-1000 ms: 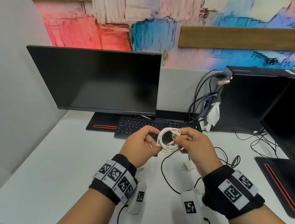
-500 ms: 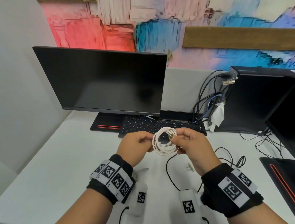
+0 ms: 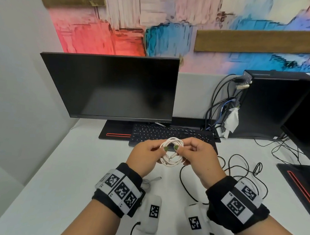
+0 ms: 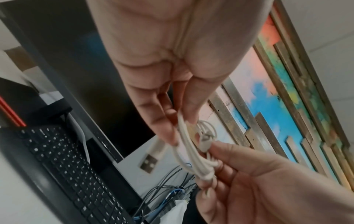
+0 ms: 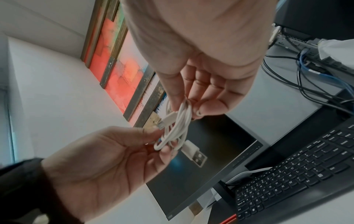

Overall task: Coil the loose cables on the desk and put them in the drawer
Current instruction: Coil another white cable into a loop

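Both hands hold a coiled white cable (image 3: pixel 171 153) up in the air, just in front of the keyboard (image 3: pixel 171 134) and above the desk (image 3: pixel 71 166). The left hand (image 3: pixel 144 156) pinches the coil's left side between thumb and fingertips, its grip narrowed to the thickness of the bundled strands; the left wrist view shows those strands pressed between the fingers (image 4: pixel 162 121). The right hand (image 3: pixel 200 158) pinches the opposite side the same way, thumb against forefinger, the other fingers loosely curled behind. In the right wrist view the strands run from one grip to the other, and the cable's USB plug (image 5: pixel 195 153) hangs free below the coil, near the left hand's fingertips. A loose black cable (image 3: pixel 239 168) lies in loops on the desk, to the right of the keyboard and below the right hand. A monitor (image 3: pixel 113 87) stands behind the keyboard.
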A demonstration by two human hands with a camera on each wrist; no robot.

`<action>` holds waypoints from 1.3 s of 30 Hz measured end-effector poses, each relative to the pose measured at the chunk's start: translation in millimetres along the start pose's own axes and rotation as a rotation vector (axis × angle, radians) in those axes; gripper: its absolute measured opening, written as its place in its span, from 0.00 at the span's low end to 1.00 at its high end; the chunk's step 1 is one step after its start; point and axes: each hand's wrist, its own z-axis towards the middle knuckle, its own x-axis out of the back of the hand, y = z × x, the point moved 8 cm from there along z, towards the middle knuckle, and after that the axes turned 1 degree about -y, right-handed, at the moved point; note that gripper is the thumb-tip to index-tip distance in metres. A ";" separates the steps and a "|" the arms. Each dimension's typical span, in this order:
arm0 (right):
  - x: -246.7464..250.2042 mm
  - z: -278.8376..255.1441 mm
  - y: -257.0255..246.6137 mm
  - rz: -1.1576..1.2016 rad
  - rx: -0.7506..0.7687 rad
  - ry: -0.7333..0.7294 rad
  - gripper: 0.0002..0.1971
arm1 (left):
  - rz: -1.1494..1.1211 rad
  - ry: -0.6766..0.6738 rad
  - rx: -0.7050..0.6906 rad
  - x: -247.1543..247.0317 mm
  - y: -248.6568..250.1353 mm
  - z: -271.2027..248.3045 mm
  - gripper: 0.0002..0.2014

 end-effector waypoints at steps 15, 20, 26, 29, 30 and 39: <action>-16.6 -10.5 6.4 -0.090 0.016 0.002 0.04 | 0.047 -0.045 0.066 5.4 -19.1 -3.1 0.11; -22.7 -13.0 8.7 -0.103 0.018 0.002 0.04 | -0.050 -0.053 0.076 7.7 -21.5 -6.6 0.19; -27.9 -16.4 8.9 -0.111 0.001 -0.027 0.04 | -0.210 -0.048 0.131 11.2 -34.4 -4.5 0.23; -29.2 -16.5 7.1 -0.121 0.005 -0.040 0.05 | -0.286 -0.098 0.131 7.7 -38.2 -3.4 0.22; -28.6 -16.0 6.1 -0.117 0.007 -0.039 0.05 | -0.315 -0.115 0.126 6.3 -38.3 -3.4 0.22; -27.9 -13.9 6.3 0.005 -0.032 -0.076 0.08 | -0.498 -0.232 0.022 1.7 -30.1 -5.6 0.26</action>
